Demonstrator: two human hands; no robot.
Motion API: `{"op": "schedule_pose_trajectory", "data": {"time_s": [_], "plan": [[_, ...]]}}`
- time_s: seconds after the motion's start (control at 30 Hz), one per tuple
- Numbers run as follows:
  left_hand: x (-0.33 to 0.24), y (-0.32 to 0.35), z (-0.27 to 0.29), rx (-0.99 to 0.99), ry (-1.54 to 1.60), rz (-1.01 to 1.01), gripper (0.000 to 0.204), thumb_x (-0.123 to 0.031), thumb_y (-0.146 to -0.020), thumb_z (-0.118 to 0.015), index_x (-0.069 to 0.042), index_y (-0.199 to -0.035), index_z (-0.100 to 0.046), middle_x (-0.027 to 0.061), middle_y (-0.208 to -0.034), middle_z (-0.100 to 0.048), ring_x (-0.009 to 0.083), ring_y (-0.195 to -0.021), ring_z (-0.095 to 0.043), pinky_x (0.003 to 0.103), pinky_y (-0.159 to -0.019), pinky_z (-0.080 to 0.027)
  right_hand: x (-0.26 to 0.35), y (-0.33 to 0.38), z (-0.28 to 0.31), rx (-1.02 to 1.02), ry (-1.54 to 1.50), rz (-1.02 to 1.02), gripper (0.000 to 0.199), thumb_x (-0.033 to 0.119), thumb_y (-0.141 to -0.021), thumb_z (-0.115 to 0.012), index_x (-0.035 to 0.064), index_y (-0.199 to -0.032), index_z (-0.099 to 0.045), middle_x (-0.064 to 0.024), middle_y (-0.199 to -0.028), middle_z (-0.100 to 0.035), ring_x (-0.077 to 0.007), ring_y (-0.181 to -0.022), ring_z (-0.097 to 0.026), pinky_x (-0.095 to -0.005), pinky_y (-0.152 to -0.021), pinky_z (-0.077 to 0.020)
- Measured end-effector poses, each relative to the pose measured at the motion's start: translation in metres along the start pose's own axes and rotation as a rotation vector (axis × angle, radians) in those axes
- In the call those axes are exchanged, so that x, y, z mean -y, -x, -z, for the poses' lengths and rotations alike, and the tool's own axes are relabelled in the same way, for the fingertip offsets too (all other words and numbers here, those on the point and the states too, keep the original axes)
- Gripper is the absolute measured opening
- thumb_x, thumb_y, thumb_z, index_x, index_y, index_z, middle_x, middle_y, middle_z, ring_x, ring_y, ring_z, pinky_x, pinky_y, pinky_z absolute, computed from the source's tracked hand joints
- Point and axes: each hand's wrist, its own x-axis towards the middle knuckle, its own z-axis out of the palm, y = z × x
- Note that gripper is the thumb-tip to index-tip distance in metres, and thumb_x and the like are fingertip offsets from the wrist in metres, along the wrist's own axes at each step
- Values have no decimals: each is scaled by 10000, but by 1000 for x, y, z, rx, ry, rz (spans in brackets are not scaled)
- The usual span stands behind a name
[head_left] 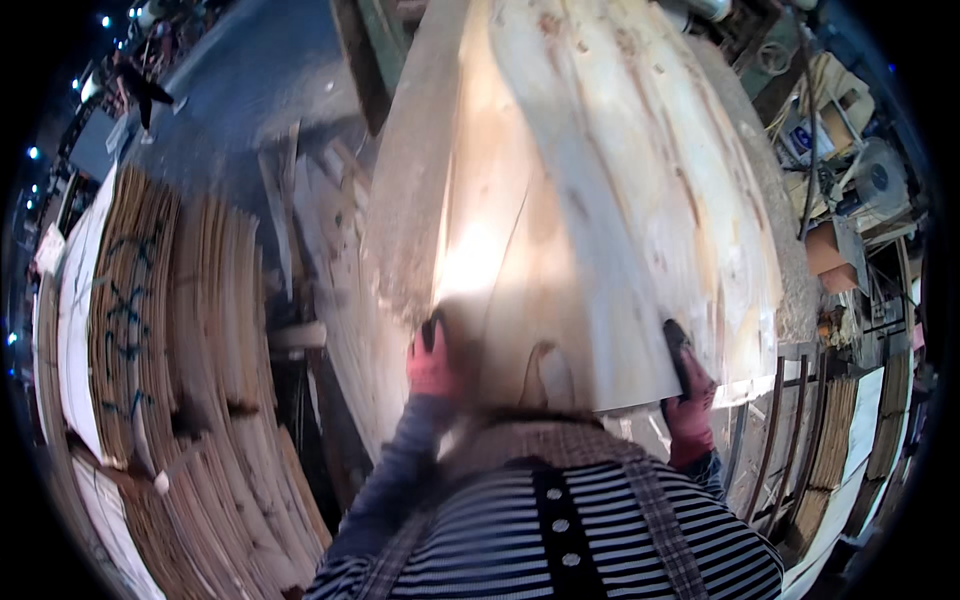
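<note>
In front of me lies a stack of thin, pale wood veneer sheets (pixel 690 230) with brown streaks and knots. A warmer-toned veneer sheet (pixel 530 270), brightly lit and split by a thin dark crack, lies at its left side. My left hand (pixel 430 362), in a pink glove with dark fingertips, is closed at the near left edge of this sheet; it is slightly blurred. My right hand (pixel 690 400), gloved alike, closes on the near edge of the pale streaked veneer, thumb side on top. The fingers under the wood are hidden.
Tall stacks of veneer (pixel 215 330) stand at the left, with loose strips (pixel 330 215) beside the work surface. A cluttered bench with a cardboard box (pixel 835 255) and a clear round container (pixel 880 175) is at the right. Far left, a person (pixel 140 95) walks.
</note>
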Motion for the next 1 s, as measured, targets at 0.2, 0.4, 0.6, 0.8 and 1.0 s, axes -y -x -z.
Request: {"op": "schedule_pose_trajectory", "data": {"time_s": [0.2,0.4,0.6,0.8,1.0], "plan": [[-37,-19,22,90,70,79,639,-242,-682,-609,-35,-1229,-351,198,-1076,-458,375,-922,-466,433,-764,-404,1,-88,-27,213,189,17,661,137,-575,-661,93,-1189,-419,-172,-1210,-421,-334,-1104,-415,-382,-913,-357],[-22,-42,9,156,60,197,500,-278,-704,-615,-121,-1153,-459,126,-847,-586,221,-746,-575,368,-625,-443,-32,-170,-71,148,194,45,595,267,-679,-619,100,-1205,-400,-159,-1202,-430,-333,-1091,-417,-406,-928,-327],[-56,-59,26,189,-225,152,487,-430,-729,-526,-141,-1119,-492,159,-764,-572,312,-737,-560,388,-630,-445,-52,-260,-108,-13,135,79,544,315,-744,-552,107,-1217,-383,-125,-1220,-422,-299,-1160,-352,-402,-987,-238],[-64,-55,24,21,-364,25,510,-444,-698,-544,-132,-1100,-517,149,-829,-557,337,-768,-531,412,-674,-435,-36,-279,-110,-110,276,101,569,390,-757,-524,86,-1218,-387,-160,-1248,-367,-312,-1177,-307,-439,-1007,-159],[-12,-79,5,-26,-467,-6,370,-431,-649,-582,-108,-827,-615,134,-860,-537,319,-766,-515,411,-653,-423,0,-155,-67,32,97,199,556,355,-753,-540,51,-1198,-404,-167,-1213,-397,-309,-1161,-322,-431,-999,-193]]}}
